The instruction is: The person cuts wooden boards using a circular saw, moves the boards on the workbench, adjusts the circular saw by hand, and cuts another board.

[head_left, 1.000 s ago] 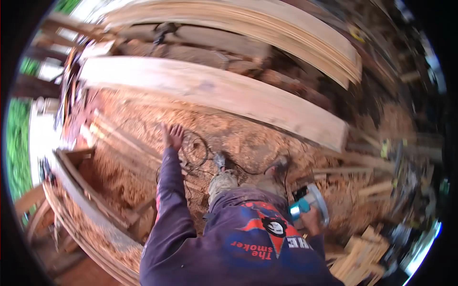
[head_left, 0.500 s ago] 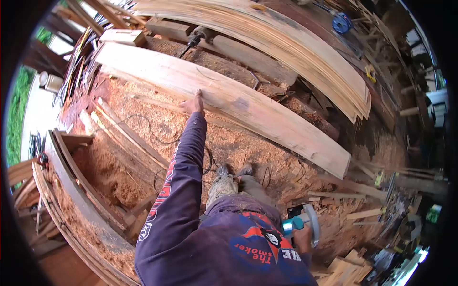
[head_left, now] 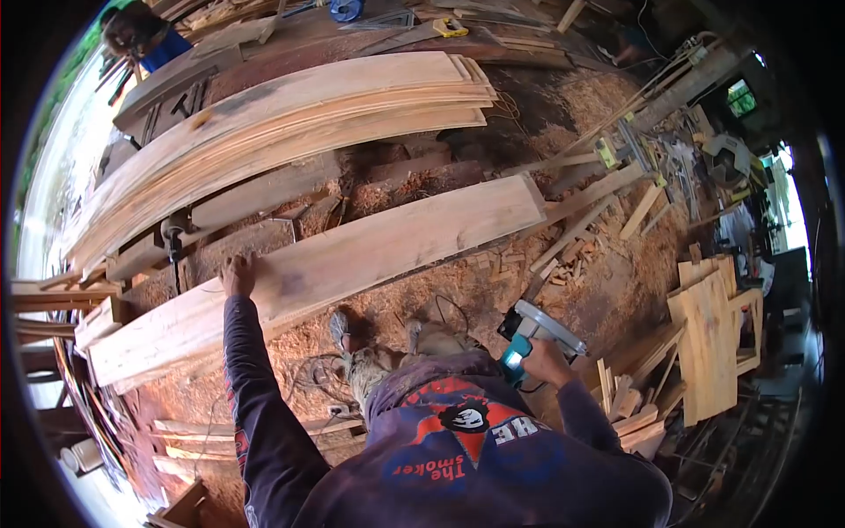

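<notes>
My left hand (head_left: pixel 238 275) is at the far edge of a long, wide wooden plank (head_left: pixel 396 233), its fingers curled over that edge. My right hand (head_left: pixel 547 361) grips the handle of a teal circular saw (head_left: pixel 519 352) with a grey guard, held off to my right beside the hip. The saw is apart from the plank, whose right end shows a square cut. The fingertips of both hands are partly hidden.
Beyond the plank lies a stack of long boards (head_left: pixel 290 110). A drill-like tool (head_left: pixel 174 233) stands between them. Sawdust and offcuts (head_left: pixel 576 251) cover the floor, with a cable (head_left: pixel 317 378) by my feet. Plywood pieces (head_left: pixel 704 343) lean at right. Another person (head_left: pixel 145 40) is at far left.
My view has swung to the right. My left hand has gone from the plank's near edge to its far edge. The saw has come up and forward in my right hand.
</notes>
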The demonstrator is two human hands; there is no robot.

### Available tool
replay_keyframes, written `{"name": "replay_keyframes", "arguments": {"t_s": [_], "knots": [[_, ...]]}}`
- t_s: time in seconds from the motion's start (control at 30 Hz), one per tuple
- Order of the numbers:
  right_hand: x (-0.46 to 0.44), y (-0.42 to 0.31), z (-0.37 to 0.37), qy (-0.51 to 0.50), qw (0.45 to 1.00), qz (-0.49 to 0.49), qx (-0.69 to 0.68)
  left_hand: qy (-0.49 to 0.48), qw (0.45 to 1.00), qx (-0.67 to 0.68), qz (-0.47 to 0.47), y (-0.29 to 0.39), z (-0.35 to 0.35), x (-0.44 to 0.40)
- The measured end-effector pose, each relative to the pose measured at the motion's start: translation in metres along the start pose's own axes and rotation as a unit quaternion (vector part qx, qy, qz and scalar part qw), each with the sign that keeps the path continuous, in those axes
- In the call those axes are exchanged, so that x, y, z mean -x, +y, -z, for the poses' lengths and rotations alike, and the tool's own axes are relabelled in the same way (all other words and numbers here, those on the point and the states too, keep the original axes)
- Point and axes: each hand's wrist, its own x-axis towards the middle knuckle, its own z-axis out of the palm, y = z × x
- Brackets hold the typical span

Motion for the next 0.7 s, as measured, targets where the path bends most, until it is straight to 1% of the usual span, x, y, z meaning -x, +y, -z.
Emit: {"name": "replay_keyframes", "arguments": {"t_s": [0.03, 0.1, 0.13, 0.2, 0.23, 0.27, 0.3, 0.33, 0.37, 0.4, 0.43, 0.47, 0.5, 0.53, 0.57, 0.6, 0.63, 0.67, 0.7], "knots": [[0.001, -0.004, -0.005, -0.001, 1.000, -0.003, -0.002, -0.002, 1.000, -0.001, -0.002, -0.005, -0.001, 0.000], [-0.006, -0.014, -0.007, 0.016, 0.999, -0.031, 0.020, -0.001, 0.999, 0.040, -0.021, -0.017, -0.004, 0.002], [-0.010, -0.022, -0.006, 0.012, 0.999, -0.023, 0.025, 0.001, 0.999, 0.040, -0.011, -0.032, -0.004, -0.002], [-0.009, -0.037, -0.009, 0.002, 1.000, -0.010, 0.026, 0.048, 0.994, 0.070, -0.065, -0.068, -0.002, -0.004], [-0.012, -0.045, -0.014, 0.006, 1.000, -0.005, -0.002, 0.031, 0.999, 0.030, -0.028, -0.071, 0.019, -0.003], [-0.015, -0.053, -0.016, -0.009, 1.000, 0.011, 0.002, 0.018, 1.000, 0.021, -0.013, -0.090, 0.022, -0.008], [-0.017, -0.072, -0.014, -0.023, 1.000, -0.004, 0.000, 0.006, 1.000, 0.006, 0.006, -0.121, 0.030, -0.014], [-0.019, -0.089, -0.020, -0.042, 0.999, -0.017, -0.001, -0.028, 0.999, 0.038, 0.028, -0.138, 0.045, -0.014], [-0.022, -0.099, -0.035, -0.069, 0.998, 0.008, 0.004, -0.074, 0.995, 0.025, 0.065, -0.145, 0.059, -0.017], [-0.026, -0.104, -0.047, -0.062, 0.998, 0.015, 0.024, -0.088, 0.993, 0.060, 0.054, -0.147, 0.076, -0.020], [-0.036, -0.120, -0.056, -0.053, 0.997, 0.018, 0.044, -0.129, 0.990, 0.036, 0.039, -0.158, 0.078, -0.032], [-0.045, -0.142, -0.067, -0.071, 0.996, 0.028, 0.053, -0.169, 0.985, 0.014, 0.021, -0.170, 0.080, -0.044], [-0.049, -0.169, -0.081, -0.088, 0.995, 0.019, 0.045, -0.161, 0.986, 0.043, -0.031, -0.180, 0.082, -0.047], [-0.043, -0.195, -0.085, -0.105, 0.994, 0.002, 0.044, -0.175, 0.983, 0.049, -0.022, -0.192, 0.080, -0.046], [-0.046, -0.221, -0.090, -0.129, 0.987, -0.016, 0.089, -0.191, 0.980, 0.045, -0.036, -0.200, 0.078, -0.050], [-0.055, -0.234, -0.093, -0.133, 0.986, -0.023, 0.099, -0.206, 0.976, 0.040, -0.055, -0.203, 0.078, -0.058], [-0.058, -0.241, -0.103, -0.156, 0.983, 0.002, 0.098, -0.170, 0.978, 0.087, -0.079, -0.204, 0.079, -0.054], [-0.057, -0.247, -0.112, -0.175, 0.980, 0.024, 0.091, -0.183, 0.975, 0.093, -0.088, -0.205, 0.077, -0.055], [-0.057, -0.267, -0.110, -0.173, 0.981, 0.007, 0.088, -0.228, 0.969, 0.069, -0.065, -0.207, 0.075, -0.060]]}}
